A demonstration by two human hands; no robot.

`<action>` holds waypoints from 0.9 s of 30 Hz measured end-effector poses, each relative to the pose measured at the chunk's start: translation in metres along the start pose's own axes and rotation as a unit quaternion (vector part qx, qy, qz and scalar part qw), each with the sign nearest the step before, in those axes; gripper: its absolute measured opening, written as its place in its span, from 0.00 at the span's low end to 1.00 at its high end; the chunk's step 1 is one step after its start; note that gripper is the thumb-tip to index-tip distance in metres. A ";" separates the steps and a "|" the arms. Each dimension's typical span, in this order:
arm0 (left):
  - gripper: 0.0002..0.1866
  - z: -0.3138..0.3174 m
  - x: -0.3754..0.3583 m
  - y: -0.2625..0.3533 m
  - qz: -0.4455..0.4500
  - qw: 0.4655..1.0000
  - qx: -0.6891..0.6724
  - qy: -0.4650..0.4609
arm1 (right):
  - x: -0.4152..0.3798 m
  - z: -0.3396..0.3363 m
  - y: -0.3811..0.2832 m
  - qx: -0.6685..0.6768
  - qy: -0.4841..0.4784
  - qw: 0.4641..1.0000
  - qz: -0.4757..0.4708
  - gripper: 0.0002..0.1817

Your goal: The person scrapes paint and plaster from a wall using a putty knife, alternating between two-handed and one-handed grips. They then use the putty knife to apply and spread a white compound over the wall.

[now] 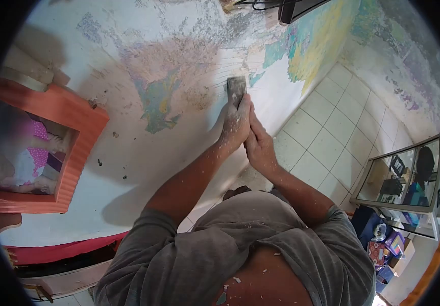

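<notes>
A scraper (236, 86) with a flat, dusty grey blade rests against the peeling wall (204, 56). My left hand (236, 125) is closed around its handle, which the fingers mostly hide. Pressed close beside it, my right hand (261, 149) is closed on the handle end too, though its grip is partly hidden. White dust and small paint flakes cover both hands and forearms. Around the blade the wall shows scratched lines and bare pinkish plaster, with a patch of turquoise paint (161, 99) to the left.
An orange-framed photo (84, 120) hangs on the wall at left. A dark box with cables (299, 9) is at the top. White floor tiles (327, 117) lie to the right, near a glass display case (401, 178) and several stacked items (388, 245). Flakes dot my grey shirt (220, 239).
</notes>
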State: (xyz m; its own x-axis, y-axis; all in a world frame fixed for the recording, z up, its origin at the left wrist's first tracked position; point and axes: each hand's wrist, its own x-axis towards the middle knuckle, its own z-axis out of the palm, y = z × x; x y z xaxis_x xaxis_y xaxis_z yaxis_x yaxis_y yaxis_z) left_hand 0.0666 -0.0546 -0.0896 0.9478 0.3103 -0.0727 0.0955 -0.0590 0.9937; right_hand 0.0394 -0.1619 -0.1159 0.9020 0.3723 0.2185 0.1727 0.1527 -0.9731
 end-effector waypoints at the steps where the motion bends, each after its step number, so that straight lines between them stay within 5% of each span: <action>1: 0.21 0.000 0.006 0.003 -0.013 0.999 -0.028 -0.026 | -0.002 -0.001 -0.001 0.000 0.000 1.000 -0.001 0.28; 3: 0.19 0.003 -0.004 -0.015 0.019 0.999 0.007 -0.029 | -0.011 -0.007 -0.006 -0.065 0.007 0.996 -0.062 0.28; 5: 0.17 0.011 -0.024 -0.040 0.144 0.984 0.076 0.067 | -0.034 -0.007 0.007 -0.067 0.009 0.995 -0.078 0.28; 9: 0.15 0.002 -0.005 -0.032 -0.058 0.995 -0.076 -0.010 | -0.015 -0.014 0.006 -0.096 -0.036 0.994 -0.040 0.28; 13: 0.15 0.004 -0.014 -0.031 -0.052 0.993 -0.096 -0.042 | -0.024 -0.013 0.012 -0.093 -0.023 0.994 -0.058 0.28; 15: 0.15 0.010 -0.026 -0.043 0.103 0.993 0.023 0.044 | -0.037 -0.011 0.012 -0.090 -0.004 0.993 -0.074 0.27; 19: 0.16 0.007 0.004 0.013 -0.031 0.998 0.061 0.015 | 0.000 -0.010 0.009 -0.067 -0.003 0.998 -0.008 0.28; 21: 0.16 0.010 0.015 0.006 0.006 1.000 -0.012 -0.011 | 0.013 -0.011 0.009 0.038 0.028 0.999 -0.015 0.29; 27: 0.15 0.019 -0.007 -0.014 0.182 0.979 0.089 0.036 | -0.014 -0.025 0.017 -0.081 -0.009 0.992 -0.094 0.28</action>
State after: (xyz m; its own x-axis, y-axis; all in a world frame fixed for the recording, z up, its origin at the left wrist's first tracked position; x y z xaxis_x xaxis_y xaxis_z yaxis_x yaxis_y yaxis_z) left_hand 0.0644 -0.0741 -0.1047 0.9058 0.3034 0.2959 -0.1872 -0.3398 0.9217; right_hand 0.0398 -0.1872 -0.1376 0.8405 0.3686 0.3971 0.4001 0.0719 -0.9136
